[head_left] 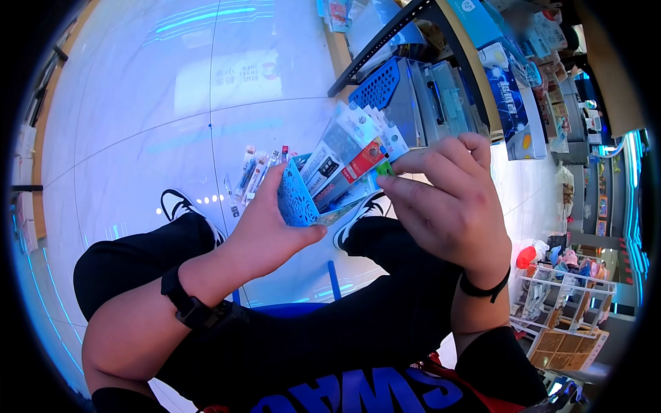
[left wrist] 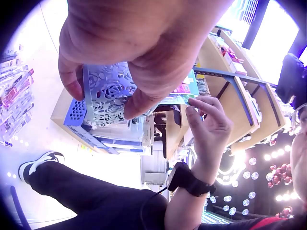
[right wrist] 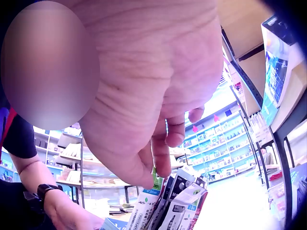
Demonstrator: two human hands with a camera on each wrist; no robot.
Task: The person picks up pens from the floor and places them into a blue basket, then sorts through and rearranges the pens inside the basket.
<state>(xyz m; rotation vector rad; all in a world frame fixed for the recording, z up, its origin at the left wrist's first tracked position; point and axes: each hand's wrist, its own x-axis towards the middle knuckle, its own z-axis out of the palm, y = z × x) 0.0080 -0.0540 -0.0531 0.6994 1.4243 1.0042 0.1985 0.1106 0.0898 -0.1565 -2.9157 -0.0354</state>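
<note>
In the head view, I am gripping a blue openwork basket with my left hand, the fingers and thumb spreading partway and curling round its sides. My right hand is nearly closing at the fingertips, pinching a green-topped packet between thumb and forefinger at the basket's edge. I am holding the basket above the pale floor, in front of my knees. Slim packets, one of them red, are leaning inside the basket and sticking out past its rim. More pen packets are lying on the floor beyond my left hand, and black-and-white shoes are showing on either side of the basket.
</note>
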